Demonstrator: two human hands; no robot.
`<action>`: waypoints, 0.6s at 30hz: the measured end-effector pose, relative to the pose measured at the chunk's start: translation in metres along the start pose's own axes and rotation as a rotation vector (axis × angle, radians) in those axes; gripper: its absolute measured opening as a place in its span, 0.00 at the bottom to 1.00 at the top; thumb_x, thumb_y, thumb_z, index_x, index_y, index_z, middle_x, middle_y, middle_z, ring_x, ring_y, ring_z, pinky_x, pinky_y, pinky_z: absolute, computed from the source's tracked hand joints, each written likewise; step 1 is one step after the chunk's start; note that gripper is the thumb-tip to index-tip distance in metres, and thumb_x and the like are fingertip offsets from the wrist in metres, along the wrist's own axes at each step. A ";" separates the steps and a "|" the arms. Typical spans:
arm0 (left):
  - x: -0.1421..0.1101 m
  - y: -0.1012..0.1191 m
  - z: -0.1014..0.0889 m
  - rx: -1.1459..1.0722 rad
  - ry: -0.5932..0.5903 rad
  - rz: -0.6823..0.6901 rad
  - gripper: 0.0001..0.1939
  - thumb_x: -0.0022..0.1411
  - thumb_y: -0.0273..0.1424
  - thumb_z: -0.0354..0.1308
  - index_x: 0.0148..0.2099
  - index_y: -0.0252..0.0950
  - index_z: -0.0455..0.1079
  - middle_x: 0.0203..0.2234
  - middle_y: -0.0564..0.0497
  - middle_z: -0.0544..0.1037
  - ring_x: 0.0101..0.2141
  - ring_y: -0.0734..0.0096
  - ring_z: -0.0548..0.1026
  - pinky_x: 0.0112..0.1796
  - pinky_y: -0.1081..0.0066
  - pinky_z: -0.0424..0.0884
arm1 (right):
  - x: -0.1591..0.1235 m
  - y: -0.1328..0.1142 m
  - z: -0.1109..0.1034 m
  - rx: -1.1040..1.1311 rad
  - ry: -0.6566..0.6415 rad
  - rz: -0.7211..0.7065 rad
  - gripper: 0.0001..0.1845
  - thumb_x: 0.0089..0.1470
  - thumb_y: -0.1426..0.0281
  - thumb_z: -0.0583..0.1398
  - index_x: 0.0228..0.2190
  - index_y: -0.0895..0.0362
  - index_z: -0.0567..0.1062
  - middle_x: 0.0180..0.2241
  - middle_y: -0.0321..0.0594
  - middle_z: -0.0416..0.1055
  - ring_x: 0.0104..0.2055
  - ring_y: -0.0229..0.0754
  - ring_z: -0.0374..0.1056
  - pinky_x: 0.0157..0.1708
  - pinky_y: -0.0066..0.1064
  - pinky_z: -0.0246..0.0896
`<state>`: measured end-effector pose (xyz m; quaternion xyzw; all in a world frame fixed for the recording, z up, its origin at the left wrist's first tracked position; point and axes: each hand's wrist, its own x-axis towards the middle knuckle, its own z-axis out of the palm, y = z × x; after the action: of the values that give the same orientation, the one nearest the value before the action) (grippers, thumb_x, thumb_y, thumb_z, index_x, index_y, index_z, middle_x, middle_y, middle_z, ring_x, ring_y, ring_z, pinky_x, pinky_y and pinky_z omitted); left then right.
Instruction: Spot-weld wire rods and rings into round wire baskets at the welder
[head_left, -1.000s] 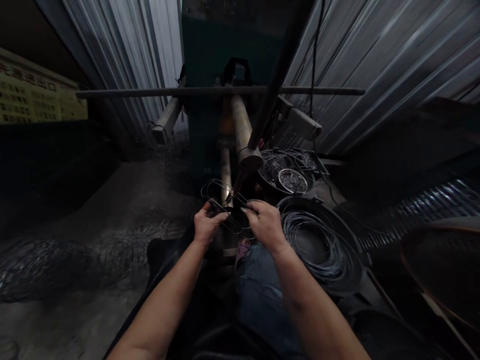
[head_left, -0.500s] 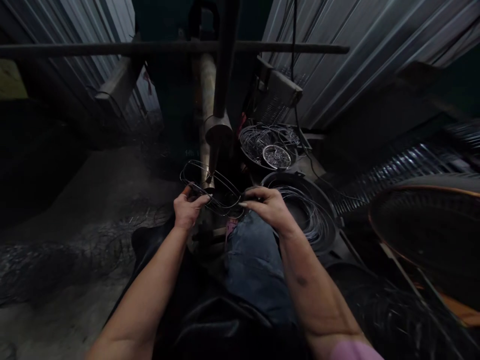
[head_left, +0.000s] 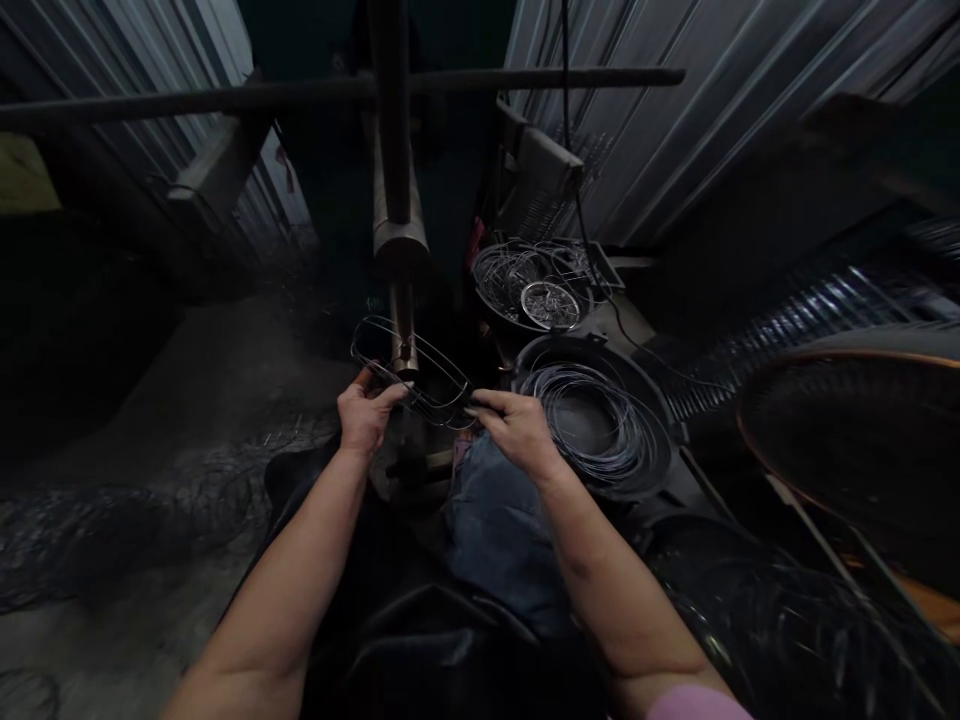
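Note:
A wire frame (head_left: 444, 362) of thin bent loops is held between my two hands, in front of my knees. My left hand (head_left: 364, 418) grips its left end, thumb on top. The fingers of my right hand (head_left: 513, 424) pinch its right end. Between the hands, the narrow tip of a machine's vertical metal rod (head_left: 403, 325) comes down over a lower metal post end (head_left: 406, 366), and the wires pass around this spot. Whether a wire lies between rod and post is too dark to tell.
Right of my knee, a black basin (head_left: 667, 440) holds coiled wire rings. Behind it another basin (head_left: 487, 305) carries wire loops and a small bowl (head_left: 551, 304) of short metal pieces. A long horizontal bar (head_left: 300, 97) crosses ahead. A large round pan (head_left: 862, 440) stands far right.
The vertical rod has come down nearer the lower post. Both hands still hold the wire frame, my right hand slightly further left. The whole view has shifted a little.

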<state>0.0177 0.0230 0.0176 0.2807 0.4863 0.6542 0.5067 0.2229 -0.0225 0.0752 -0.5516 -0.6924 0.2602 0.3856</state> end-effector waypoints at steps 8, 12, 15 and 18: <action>0.000 0.001 -0.003 0.004 -0.010 -0.025 0.34 0.31 0.28 0.73 0.46 0.31 0.71 0.29 0.52 0.78 0.29 0.72 0.75 0.37 0.70 0.70 | -0.003 0.003 0.002 0.008 0.034 -0.037 0.09 0.50 0.71 0.60 0.34 0.54 0.79 0.34 0.39 0.78 0.35 0.44 0.74 0.38 0.34 0.68; 0.000 0.002 -0.003 -0.013 -0.006 -0.051 0.35 0.31 0.28 0.74 0.46 0.31 0.71 0.31 0.51 0.78 0.31 0.71 0.76 0.39 0.69 0.70 | -0.003 0.004 0.003 -0.023 0.046 -0.099 0.09 0.50 0.71 0.58 0.32 0.53 0.79 0.32 0.38 0.77 0.35 0.43 0.73 0.37 0.33 0.67; 0.000 0.003 -0.003 -0.019 -0.010 -0.048 0.36 0.31 0.27 0.74 0.48 0.31 0.70 0.33 0.51 0.78 0.31 0.71 0.76 0.40 0.69 0.70 | -0.006 0.005 0.007 -0.088 0.069 -0.162 0.09 0.53 0.71 0.57 0.32 0.53 0.78 0.30 0.39 0.76 0.32 0.43 0.72 0.35 0.32 0.66; -0.001 0.003 -0.004 -0.001 -0.023 -0.043 0.35 0.32 0.27 0.73 0.48 0.31 0.71 0.33 0.50 0.78 0.31 0.71 0.76 0.40 0.70 0.70 | -0.009 0.006 0.011 -0.129 0.096 -0.211 0.11 0.55 0.72 0.54 0.33 0.54 0.78 0.29 0.41 0.74 0.31 0.42 0.71 0.33 0.31 0.65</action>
<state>0.0136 0.0211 0.0196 0.2774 0.4862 0.6400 0.5263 0.2180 -0.0293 0.0619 -0.5112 -0.7426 0.1464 0.4073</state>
